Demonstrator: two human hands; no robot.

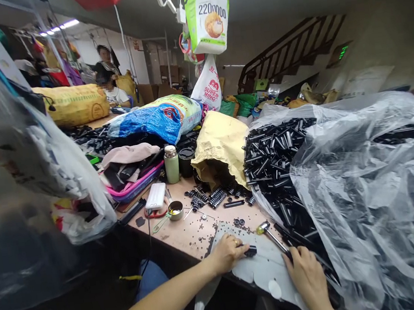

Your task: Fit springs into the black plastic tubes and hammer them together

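Note:
My left hand (228,254) grips a short black tube (251,251) low over a grey board (262,271) at the table's front edge; its fingers cover part of the tube. My right hand (307,272) is closed around the dark handle of a small hammer (273,238). The hammer's head, with a yellow face, lies toward the far side of the board. Beyond the board are a few small black rings (239,222) and a loose black tube (233,204). Black spring-like parts (218,197) lie in a cluster before a yellow sack.
Black tubes (274,151) spill from a large clear plastic bag (361,181) on the right. The yellow sack (222,135) stands mid-table. Left of it are a green bottle (171,164), a white power bank (156,196), a metal cup (175,209) and a pink basket (138,181). Small bits dot the tabletop.

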